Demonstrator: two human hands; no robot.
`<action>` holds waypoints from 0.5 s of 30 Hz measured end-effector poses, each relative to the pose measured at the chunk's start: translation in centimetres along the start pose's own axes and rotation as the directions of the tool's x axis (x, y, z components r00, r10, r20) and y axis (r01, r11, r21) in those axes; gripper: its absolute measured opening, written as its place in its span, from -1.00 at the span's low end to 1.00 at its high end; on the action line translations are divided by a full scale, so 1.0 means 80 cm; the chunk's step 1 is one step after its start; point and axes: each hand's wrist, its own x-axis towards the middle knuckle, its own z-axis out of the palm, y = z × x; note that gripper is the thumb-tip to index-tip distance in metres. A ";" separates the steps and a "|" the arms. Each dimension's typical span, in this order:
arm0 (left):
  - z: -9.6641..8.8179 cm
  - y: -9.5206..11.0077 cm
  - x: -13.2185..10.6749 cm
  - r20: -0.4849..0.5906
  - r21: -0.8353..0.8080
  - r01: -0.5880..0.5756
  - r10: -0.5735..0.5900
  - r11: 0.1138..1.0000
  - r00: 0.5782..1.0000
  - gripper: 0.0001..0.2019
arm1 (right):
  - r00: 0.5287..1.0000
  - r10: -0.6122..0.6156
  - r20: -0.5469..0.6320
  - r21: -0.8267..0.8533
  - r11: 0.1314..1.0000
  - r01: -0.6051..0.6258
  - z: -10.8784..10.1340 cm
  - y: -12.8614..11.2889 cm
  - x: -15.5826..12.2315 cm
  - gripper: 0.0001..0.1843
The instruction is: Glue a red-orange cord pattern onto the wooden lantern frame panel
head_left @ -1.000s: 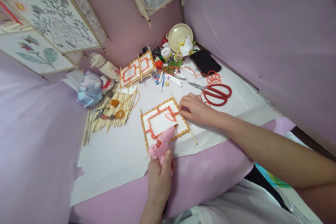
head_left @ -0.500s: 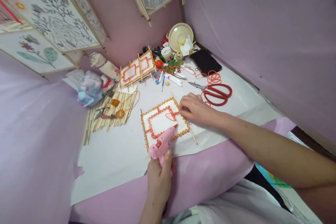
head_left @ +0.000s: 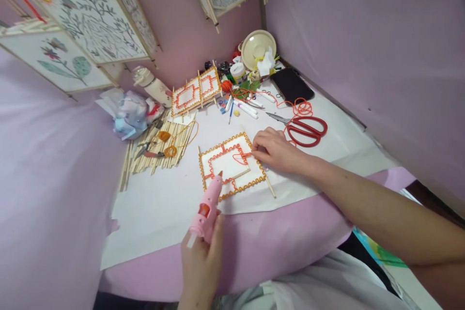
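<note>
My left hand [head_left: 201, 264] is wrapped around the handle of a pink hot glue gun [head_left: 209, 198], its nozzle pointing up and away over the near left part of a small stick frame [head_left: 250, 185]. The white panel is edged with wavy mustard cord, and an inner outline of orange cord [head_left: 217, 154] runs inside it. At the panel's right edge my right hand [head_left: 274, 150] has its fingers pinched together on the orange cord, with a loose loop lying on the panel beside the fingertips. A bare stick section shows along the inner outline's lower side.
Red-handled scissors [head_left: 308, 131] and a phone [head_left: 292, 86] lie to the right. Behind are markers [head_left: 246, 109], a finished-looking corded panel [head_left: 196, 89] and a bottle [head_left: 154, 85]. Wooden sticks [head_left: 178, 147] with pliers [head_left: 148, 152] on top lie left. Framed drawings [head_left: 98, 24] hang above.
My left hand has drawn the glue gun left and toward me, away from the inner outline's lower right corner. My right hand stays at the panel's right edge. The view has shifted slightly.
</note>
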 end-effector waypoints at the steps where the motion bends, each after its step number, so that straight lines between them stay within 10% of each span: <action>1: -0.007 -0.005 0.003 -0.026 0.065 0.011 -0.010 0.998 1.000 -0.57 | 1.000 -0.002 -0.005 0.002 1.000 0.002 0.000 0.000 0.000 -0.87; 7: -0.051 -0.060 0.042 -0.245 0.438 0.198 -0.095 0.877 0.965 -0.60 | 0.996 -0.088 -0.010 0.094 0.992 0.088 -0.005 -0.003 -0.001 -0.85; 15: -0.069 -0.104 0.084 -0.228 0.511 0.336 -0.252 0.791 0.940 -0.42 | 0.948 -0.263 0.180 0.293 0.934 0.203 -0.026 -0.010 -0.007 -0.90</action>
